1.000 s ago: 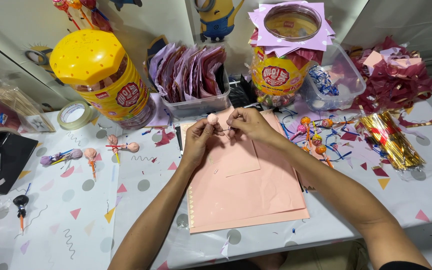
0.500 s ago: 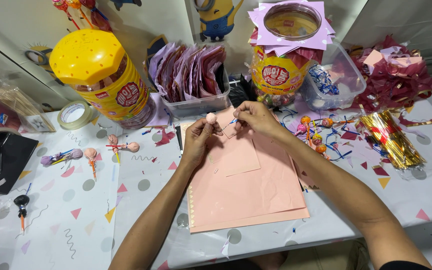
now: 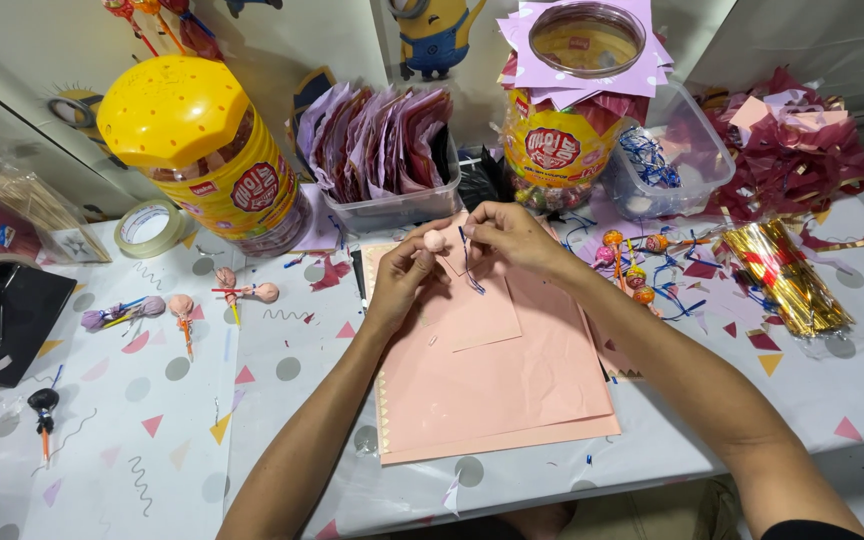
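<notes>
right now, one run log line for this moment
left hand: holds pink-wrapped lollipop | right hand: pinches blue twist tie | under: pink paper sheets

Both bare forearms reach forward and converge. The left hand [image 3: 404,280] is curled, its fingertips pinched together. The right hand [image 3: 510,238] sits just beside it, fingers bent and pinching.

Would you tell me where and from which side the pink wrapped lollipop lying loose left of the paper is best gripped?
Probably by its thin stick, from above. The pink wrapped lollipop lies flat on the table, its stick pointing left, clear of the other sweets; pinch near the head so it will not swing.
</notes>
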